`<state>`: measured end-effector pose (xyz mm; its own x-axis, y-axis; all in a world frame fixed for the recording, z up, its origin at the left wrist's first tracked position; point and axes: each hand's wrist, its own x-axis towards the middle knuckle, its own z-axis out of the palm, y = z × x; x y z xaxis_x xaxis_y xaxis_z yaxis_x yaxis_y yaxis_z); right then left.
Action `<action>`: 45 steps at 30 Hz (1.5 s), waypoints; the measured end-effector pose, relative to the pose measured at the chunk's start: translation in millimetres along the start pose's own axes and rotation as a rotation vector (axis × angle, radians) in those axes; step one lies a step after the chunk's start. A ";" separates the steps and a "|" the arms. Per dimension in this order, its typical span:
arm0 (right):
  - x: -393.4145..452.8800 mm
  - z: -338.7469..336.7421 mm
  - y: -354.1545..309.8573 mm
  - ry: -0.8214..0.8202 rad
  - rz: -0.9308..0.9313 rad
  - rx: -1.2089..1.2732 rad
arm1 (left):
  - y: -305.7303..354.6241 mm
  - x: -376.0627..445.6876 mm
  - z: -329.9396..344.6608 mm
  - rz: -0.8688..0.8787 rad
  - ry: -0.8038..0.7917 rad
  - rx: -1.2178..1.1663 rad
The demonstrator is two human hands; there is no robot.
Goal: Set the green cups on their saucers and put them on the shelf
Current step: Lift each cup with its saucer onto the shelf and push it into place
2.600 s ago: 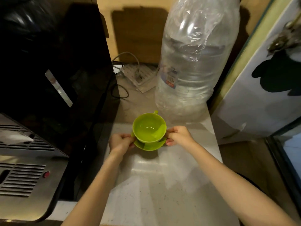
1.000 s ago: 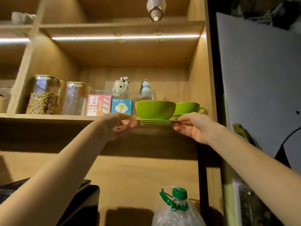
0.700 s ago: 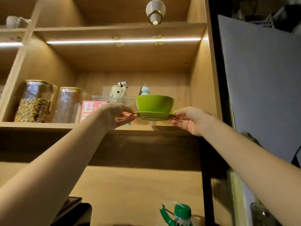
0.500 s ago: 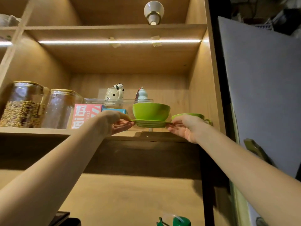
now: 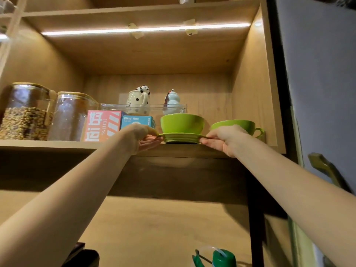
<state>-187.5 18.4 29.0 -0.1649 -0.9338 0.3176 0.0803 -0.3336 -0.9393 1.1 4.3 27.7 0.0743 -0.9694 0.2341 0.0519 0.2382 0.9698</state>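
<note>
The big wooden shelf [image 5: 57, 144] runs across the middle of the frame, with a light strip glowing above it. On its left side stand two glass jars [image 5: 27, 112], then a pink box [image 5: 102, 125] and a blue box [image 5: 137, 121], and two small figures at the back.

A moment ago the person held the cup and saucer up in the air in front of the shelf. Now the saucer [image 5: 181, 136] sits down on the front edge of the shelf, near the middle of the frame, with the green cup [image 5: 182, 123] standing straight up on it. A second green cup [image 5: 237, 126] is already on the shelf just to the right.

The left hand [image 5: 142, 139] is pinched on the left rim of the saucer. The right hand [image 5: 223, 139] is pinched on the right rim. Both hands have not let go.

This looks like the end of the job for this cup. The person likely only needs to slide it back a bit from the edge and open both hands. If it stays so close to the front, it could tip off.
</note>
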 end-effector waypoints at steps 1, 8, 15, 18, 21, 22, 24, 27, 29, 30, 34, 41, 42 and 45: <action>0.0 0.6 0.1 0.008 0.003 0.001 | -0.6 0.7 0.2 0.003 0.004 -0.005; -5.0 3.5 4.1 -0.008 0.003 0.118 | -8.9 2.8 1.3 0.035 0.052 -0.096; -13.2 -8.4 12.1 -0.063 -0.110 0.016 | -19.6 -3.5 5.1 0.179 0.124 -0.165; -12.7 -13.2 31.0 0.179 -0.532 -0.319 | -25.8 -2.9 11.3 0.313 0.194 -0.152; -13.6 -13.3 57.6 0.276 -0.987 -0.810 | -37.6 -9.0 26.5 0.583 0.450 0.219; -12.6 -12.7 65.2 0.196 -0.994 -0.900 | -43.0 -14.9 33.5 0.675 0.534 0.344; -6.9 -12.3 78.0 0.070 -0.941 -1.014 | -56.3 -27.9 48.5 0.846 0.553 0.450; -3.8 -11.1 86.7 -0.016 -0.927 -1.012 | -81.1 -26.7 63.7 1.050 0.451 0.605; -3.2 -9.9 88.2 -0.022 -0.921 -1.007 | -93.5 -16.5 67.2 1.083 0.407 0.706; -3.0 -9.1 88.5 -0.020 -0.917 -1.006 | -96.9 -11.2 67.6 1.083 0.412 0.748; 0.4 -6.0 88.9 -0.007 -0.917 -1.053 | -99.4 0.9 64.9 1.055 0.462 0.846; 6.8 -2.9 89.3 0.034 -0.967 -1.195 | -101.3 15.9 51.4 1.036 0.516 0.961; 7.0 -2.5 88.8 0.039 -0.968 -1.207 | -101.9 16.8 51.2 1.041 0.522 0.968; 7.9 -2.0 87.8 0.048 -0.972 -1.222 | -103.7 19.2 52.5 1.042 0.532 0.978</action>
<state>-183.8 -18.0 -51.2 0.2909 -0.4172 0.8610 -0.8853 -0.4587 0.0769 -55.1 -42.2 -64.8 0.0101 -0.2155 0.9765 -0.8910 0.4413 0.1066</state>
